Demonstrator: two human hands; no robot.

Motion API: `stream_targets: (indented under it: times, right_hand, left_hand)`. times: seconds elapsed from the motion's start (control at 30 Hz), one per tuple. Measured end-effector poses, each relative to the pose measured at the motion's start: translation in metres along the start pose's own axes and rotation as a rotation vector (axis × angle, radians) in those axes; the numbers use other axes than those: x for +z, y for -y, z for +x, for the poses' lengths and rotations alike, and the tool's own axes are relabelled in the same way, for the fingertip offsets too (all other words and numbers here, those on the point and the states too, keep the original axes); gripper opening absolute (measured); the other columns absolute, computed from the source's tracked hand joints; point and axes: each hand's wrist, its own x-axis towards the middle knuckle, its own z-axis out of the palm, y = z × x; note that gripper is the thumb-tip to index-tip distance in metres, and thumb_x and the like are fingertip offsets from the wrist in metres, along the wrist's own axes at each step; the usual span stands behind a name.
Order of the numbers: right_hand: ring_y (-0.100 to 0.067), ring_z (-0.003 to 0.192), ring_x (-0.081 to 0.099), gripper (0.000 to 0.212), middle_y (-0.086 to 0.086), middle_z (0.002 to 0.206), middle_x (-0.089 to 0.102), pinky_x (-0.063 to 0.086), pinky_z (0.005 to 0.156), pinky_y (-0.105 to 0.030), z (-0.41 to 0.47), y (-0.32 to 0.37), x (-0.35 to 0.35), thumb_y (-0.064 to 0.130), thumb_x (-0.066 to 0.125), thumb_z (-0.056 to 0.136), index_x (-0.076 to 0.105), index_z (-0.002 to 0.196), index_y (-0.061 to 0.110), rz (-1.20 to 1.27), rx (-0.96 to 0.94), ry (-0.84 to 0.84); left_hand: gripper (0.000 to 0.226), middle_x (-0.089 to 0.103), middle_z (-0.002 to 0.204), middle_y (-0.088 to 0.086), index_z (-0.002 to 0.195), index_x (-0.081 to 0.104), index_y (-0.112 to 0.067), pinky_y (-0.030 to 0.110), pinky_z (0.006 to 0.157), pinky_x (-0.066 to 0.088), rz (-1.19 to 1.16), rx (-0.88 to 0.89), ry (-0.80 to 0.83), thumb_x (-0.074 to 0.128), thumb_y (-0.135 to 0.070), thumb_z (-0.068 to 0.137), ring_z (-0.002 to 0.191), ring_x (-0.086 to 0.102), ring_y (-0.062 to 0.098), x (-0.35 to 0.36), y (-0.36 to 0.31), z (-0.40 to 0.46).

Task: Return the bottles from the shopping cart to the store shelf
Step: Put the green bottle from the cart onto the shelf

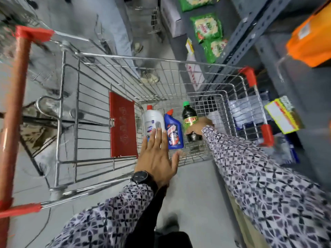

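Observation:
Three bottles lie in the far end of the wire shopping cart: a white one with a red cap, a blue one with a red cap, and a dark one with a green cap and green label. My right hand reaches into the cart and is wrapped around the dark bottle's lower half. Over the cart hovers my left hand, fingers spread, its fingertips just over the white bottle's lower end. A black watch sits on that wrist.
The grey metal store shelf runs along the right, holding green packets, an orange pack and a yellow box. The cart's red handle is at the left. Someone's shoes stand beyond the cart.

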Motion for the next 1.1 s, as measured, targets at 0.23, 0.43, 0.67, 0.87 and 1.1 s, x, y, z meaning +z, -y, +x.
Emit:
stream_targets:
  times: [0.23, 0.43, 0.67, 0.87, 1.1]
  right_hand:
    - [-0.019, 0.08, 0.075, 0.057, 0.002, 0.089, 0.08, 0.062, 0.076, -0.028, -0.163, -0.014, -0.076, 0.044, 0.096, 0.049, 0.076, 0.098, 0.022, 0.213, -0.268, -0.306]
    - [-0.015, 0.086, 0.078, 0.064, 0.005, 0.094, 0.082, 0.063, 0.081, -0.04, -0.396, -0.075, -0.164, 0.05, 0.094, 0.048, 0.073, 0.104, 0.027, 0.443, -0.468, -0.755]
    - [0.018, 0.075, 0.067, 0.047, 0.04, 0.08, 0.072, 0.047, 0.067, -0.002, -0.638, -0.18, -0.213, 0.027, 0.097, 0.063, 0.066, 0.096, 0.04, 0.538, -0.492, -1.274]
    - [0.012, 0.086, 0.07, 0.052, 0.031, 0.095, 0.077, 0.051, 0.075, -0.008, -0.729, -0.251, -0.192, 0.029, 0.097, 0.063, 0.068, 0.104, 0.039, 0.562, -0.318, -1.608]
    - [0.002, 0.087, 0.074, 0.049, 0.023, 0.097, 0.079, 0.056, 0.073, -0.014, -0.74, -0.297, -0.155, 0.024, 0.096, 0.066, 0.069, 0.106, 0.034, 0.656, -0.156, -1.714]
  left_hand:
    - [0.078, 0.01, 0.173, 0.008, 0.161, 0.013, -0.012, 0.055, 0.129, 0.006, -0.039, 0.14, -0.189, 0.018, -0.059, 0.099, 0.161, 0.003, 0.025, -0.047, -0.024, -0.031]
    - [0.069, 0.013, 0.171, 0.013, 0.161, 0.017, -0.009, 0.054, 0.129, 0.01, -0.195, 0.585, -0.579, 0.039, -0.035, 0.101, 0.16, 0.009, 0.03, -0.164, -0.153, -0.109]
    - [0.064, 0.029, 0.167, 0.014, 0.156, 0.033, -0.006, 0.05, 0.128, 0.016, -0.298, 1.182, -0.714, 0.029, -0.036, 0.1, 0.157, 0.021, 0.034, -0.234, -0.353, -0.209]
    - [0.053, 0.034, 0.165, 0.016, 0.154, 0.037, -0.013, 0.052, 0.123, 0.025, 0.044, 1.361, -0.304, 0.033, -0.034, 0.105, 0.152, 0.032, 0.036, -0.228, -0.517, -0.256]
    - [0.061, 0.02, 0.169, 0.012, 0.153, 0.033, -0.022, 0.068, 0.119, 0.016, 0.545, 1.304, -0.225, 0.02, -0.045, 0.099, 0.157, 0.014, 0.038, -0.193, -0.57, -0.229]
